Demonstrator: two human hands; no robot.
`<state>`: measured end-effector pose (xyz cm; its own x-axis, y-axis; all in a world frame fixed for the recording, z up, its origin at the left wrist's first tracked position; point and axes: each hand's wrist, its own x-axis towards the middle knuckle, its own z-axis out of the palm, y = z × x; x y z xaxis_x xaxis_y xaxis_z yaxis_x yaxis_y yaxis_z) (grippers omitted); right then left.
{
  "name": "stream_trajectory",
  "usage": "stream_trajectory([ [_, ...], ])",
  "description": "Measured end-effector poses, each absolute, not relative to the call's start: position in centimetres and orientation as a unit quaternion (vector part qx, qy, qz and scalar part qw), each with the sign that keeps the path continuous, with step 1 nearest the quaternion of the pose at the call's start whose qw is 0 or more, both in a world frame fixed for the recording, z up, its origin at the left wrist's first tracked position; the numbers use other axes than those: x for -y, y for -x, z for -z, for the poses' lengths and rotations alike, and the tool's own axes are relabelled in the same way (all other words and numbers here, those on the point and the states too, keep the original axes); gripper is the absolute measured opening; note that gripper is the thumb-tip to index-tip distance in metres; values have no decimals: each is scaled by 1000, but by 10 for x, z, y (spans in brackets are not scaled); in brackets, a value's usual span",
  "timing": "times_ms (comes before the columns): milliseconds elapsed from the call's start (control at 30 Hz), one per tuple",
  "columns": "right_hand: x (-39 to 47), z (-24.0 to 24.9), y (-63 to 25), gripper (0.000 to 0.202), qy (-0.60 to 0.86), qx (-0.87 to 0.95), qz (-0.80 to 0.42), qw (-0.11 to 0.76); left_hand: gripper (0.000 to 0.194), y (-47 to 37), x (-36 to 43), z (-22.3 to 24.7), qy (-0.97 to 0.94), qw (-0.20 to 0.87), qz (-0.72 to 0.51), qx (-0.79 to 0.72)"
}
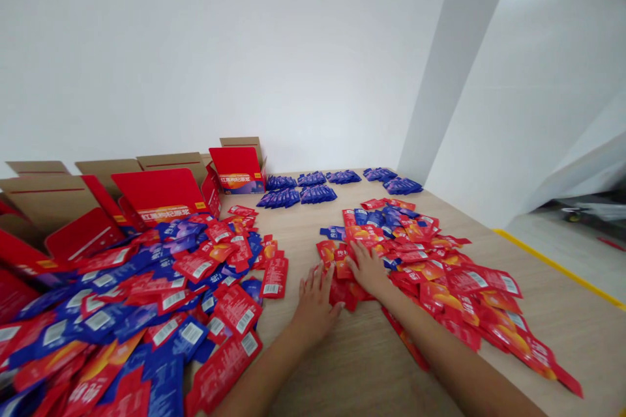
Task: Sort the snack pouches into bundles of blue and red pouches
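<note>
My left hand [314, 303] lies with fingers stretched out on the wooden table [313, 374], its fingertips by the left edge of the right-hand heap. My right hand [370, 270] rests palm down on red sachets [345, 292] at that same edge, fingers spread. What lies directly beneath its palm is hidden. The right-hand heap is mostly red sachets [443, 300], with a few blue sachets [386, 221] among them toward the back. To the left spreads a larger mixed heap of red sachets [238, 306] and blue sachets [107, 319].
Red cartons with raised cardboard flaps stand along the left, among them a front carton [161, 186] and a back carton [235, 169]. Several neat stacks of blue sachets [317, 193] line the table's back. A white wall [313, 58] rises behind; yellow tape [557, 267] marks the right.
</note>
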<state>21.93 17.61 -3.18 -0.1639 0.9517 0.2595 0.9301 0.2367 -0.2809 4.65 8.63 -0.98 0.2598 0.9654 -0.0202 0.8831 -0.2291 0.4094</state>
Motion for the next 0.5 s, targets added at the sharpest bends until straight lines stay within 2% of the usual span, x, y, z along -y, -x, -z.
stream_trajectory([
  [133,-156,43,-186,46,448,810,-210,314,82,-35,-73,15,-772,127,-95,-615],
  [233,-163,32,-192,44,433,809,-201,342,78,-23,-61,18,-804,96,-70,-582],
  [300,-181,22,-208,43,490,803,-143,307,73,-14,-54,20,-817,84,-51,-568],
  [400,-217,9,-229,46,598,775,-70,193,63,1,-46,26,-808,40,-41,-586],
  [500,-244,5,-233,52,644,755,-57,114,53,17,-41,33,-791,-8,-46,-610],
])
